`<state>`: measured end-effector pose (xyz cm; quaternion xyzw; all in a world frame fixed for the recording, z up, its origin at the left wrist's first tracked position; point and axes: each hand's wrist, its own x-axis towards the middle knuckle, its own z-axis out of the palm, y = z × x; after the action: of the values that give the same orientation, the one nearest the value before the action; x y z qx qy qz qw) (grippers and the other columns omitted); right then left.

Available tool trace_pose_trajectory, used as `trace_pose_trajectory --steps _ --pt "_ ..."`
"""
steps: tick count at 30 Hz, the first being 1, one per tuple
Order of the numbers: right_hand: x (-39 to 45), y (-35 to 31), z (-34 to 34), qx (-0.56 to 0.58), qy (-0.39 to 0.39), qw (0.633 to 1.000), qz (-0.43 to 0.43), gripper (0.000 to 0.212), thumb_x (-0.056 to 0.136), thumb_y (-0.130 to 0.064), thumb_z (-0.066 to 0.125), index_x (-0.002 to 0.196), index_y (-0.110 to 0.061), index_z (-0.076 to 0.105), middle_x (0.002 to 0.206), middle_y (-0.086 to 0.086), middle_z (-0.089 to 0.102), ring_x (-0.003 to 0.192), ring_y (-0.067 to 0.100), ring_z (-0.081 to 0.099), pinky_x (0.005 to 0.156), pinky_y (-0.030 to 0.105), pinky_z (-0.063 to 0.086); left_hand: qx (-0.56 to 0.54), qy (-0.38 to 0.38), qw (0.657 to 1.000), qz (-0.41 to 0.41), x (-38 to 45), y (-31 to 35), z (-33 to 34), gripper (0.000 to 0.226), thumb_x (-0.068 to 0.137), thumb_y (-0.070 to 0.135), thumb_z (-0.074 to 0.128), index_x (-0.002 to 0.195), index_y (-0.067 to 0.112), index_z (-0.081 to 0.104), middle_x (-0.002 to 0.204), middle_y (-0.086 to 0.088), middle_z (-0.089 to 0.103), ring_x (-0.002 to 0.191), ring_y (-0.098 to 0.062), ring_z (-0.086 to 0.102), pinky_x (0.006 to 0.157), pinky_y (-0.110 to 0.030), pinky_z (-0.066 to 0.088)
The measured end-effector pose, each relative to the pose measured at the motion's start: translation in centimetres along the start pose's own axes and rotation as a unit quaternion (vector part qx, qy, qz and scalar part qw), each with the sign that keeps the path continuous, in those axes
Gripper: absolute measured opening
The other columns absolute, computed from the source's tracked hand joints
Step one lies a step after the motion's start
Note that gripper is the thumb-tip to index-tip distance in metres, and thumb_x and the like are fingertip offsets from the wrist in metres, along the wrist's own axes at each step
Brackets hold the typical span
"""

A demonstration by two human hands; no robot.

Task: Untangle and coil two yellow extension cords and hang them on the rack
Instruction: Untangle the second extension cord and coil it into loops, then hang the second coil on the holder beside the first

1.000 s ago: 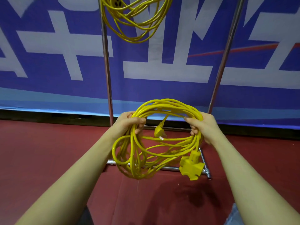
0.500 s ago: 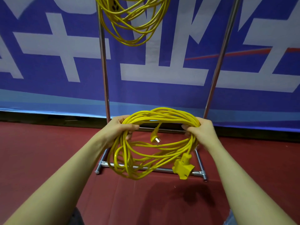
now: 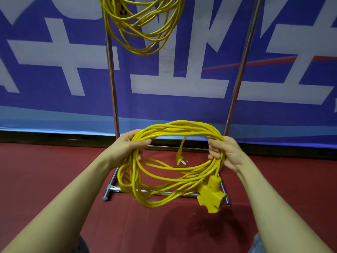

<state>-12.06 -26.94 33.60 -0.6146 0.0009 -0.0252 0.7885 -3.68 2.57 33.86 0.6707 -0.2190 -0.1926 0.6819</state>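
Yellow extension cord [image 3: 164,172], loose messy coil, left hand [image 3: 125,147] gripping at 10 o'clock, right hand [image 3: 226,152] at 2, chunky socket block [image 3: 211,196] dangling around 4

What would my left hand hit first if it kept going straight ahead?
Probably the rack's left chrome upright pole, just beyond the left hand gripping the coiled yellow extension cord; depth is unclear.
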Motion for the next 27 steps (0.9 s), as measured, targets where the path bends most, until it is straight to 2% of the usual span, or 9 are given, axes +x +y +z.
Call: trace_pose_trajectory --steps 3,5,9,12,15,18,21,25,27 --pt "0.1 -0.1 -0.3 0.059 -0.054 0.996 -0.026 0.059 0.040 -0.025 0.093 0.080 -0.001 0.058 0.053 0.001 0.048 0.043 0.011 0.049 0.055 0.027 0.052 0.009 0.027 1.000 -0.008 0.3 0.1 -0.2 0.067 0.044 0.045 0.091 0.087 0.007 0.055 0.049 -0.002 0.046 0.038 -0.015 0.043 0.043 -0.024 0.034" --pt "0.3 -0.1 -0.4 0.087 -0.049 0.994 -0.048 0.061 0.033 -0.028 0.096 0.077 -0.001 0.062 0.056 0.006 0.056 0.052 0.018 0.061 0.064 0.033 0.057 -0.016 0.003 0.999 -0.044 0.2 0.3 -0.4 0.072 0.036 0.036 0.095 0.091 0.003 0.061 0.047 -0.005 0.045 0.039 -0.015 0.043 0.043 -0.023 0.037" --pt "0.2 0.0 -0.3 0.085 -0.062 0.993 -0.048 0.037 0.046 -0.029 0.093 0.070 -0.010 0.071 0.067 0.013 0.067 0.081 0.031 0.071 0.078 0.051 0.057 -0.005 -0.005 0.999 -0.053 -0.1 0.4 0.2 0.021 0.072 0.010 0.080 0.080 0.006 0.061 0.054 -0.009 0.057 0.043 -0.015 0.053 0.044 -0.023 0.045" --pt "0.2 -0.3 0.4 0.051 -0.028 0.997 -0.045 0.027 0.070 -0.024 0.077 0.072 -0.008 0.056 0.055 0.002 0.050 0.046 0.018 0.058 0.055 0.040 0.058 0.009 0.023 0.999 -0.026 -0.2 0.3 0.4 0.013 0.083 0.012 0.066 0.091 0.006 0.057 0.056 -0.010 0.059 0.045 -0.015 0.056 0.046 -0.024 0.049" --pt "0.3 -0.7 1.1 0.020 0.020 0.997 -0.065 0.016 0.086 -0.016 0.057 0.076 -0.012 0.045 0.051 -0.002 0.038 0.032 0.010 0.035 0.039 0.023 0.038 -0.024 0.016 0.999 -0.021 -0.3 0.5 0.5 0.025 0.079 0.019 0.069 0.095 0.008 0.054 0.052 -0.008 0.050 0.045 -0.021 0.059 0.047 -0.027 0.051" --pt "0.3 -0.7 1.3 -0.047 0.042 0.996 -0.068 0.017 0.095 -0.010 0.052 0.079 -0.010 0.047 0.049 0.000 0.036 0.031 0.009 0.031 0.037 0.021 0.030 -0.034 0.006 0.999 -0.012 -0.4 0.6 0.1 0.027 0.078 0.021 0.077 0.082 0.011 0.052 0.050 -0.006 0.044 0.041 -0.020 0.052 0.045 -0.027 0.047" --pt "0.3 -0.4 1.2 -0.120 0.051 0.989 -0.068 0.020 0.095 -0.007 0.054 0.076 -0.010 0.048 0.049 0.002 0.036 0.031 0.011 0.031 0.037 0.021 0.030 -0.054 0.013 0.998 0.001 -0.4 0.7 -0.9 0.042 0.056 0.034 0.092 0.064 0.013 0.057 0.049 -0.007 0.040 0.040 -0.020 0.044 0.054 -0.033 0.049" --pt "0.2 -0.1 0.9 -0.166 0.067 0.982 -0.061 0.022 0.092 -0.001 0.056 0.073 -0.008 0.047 0.046 0.003 0.036 0.031 0.013 0.032 0.037 0.023 0.031 -0.032 0.008 0.999 -0.034 -1.2 1.2 -2.0 0.055 0.034 0.035 0.097 0.073 0.008 0.069 0.052 -0.009 0.045 0.042 -0.019 0.046 0.051 -0.030 0.042" --pt "0.2 0.1 0.7 -0.184 0.069 0.978 -0.062 0.022 0.091 0.002 0.056 0.073 -0.007 0.048 0.044 0.001 0.036 0.030 0.014 0.032 0.038 0.023 0.031 -0.005 -0.004 0.998 -0.059 -1.6 1.1 -2.1 0.055 0.029 0.037 0.098 0.063 0.008 0.065 0.052 -0.011 0.050 0.043 -0.021 0.050 0.047 -0.028 0.046"
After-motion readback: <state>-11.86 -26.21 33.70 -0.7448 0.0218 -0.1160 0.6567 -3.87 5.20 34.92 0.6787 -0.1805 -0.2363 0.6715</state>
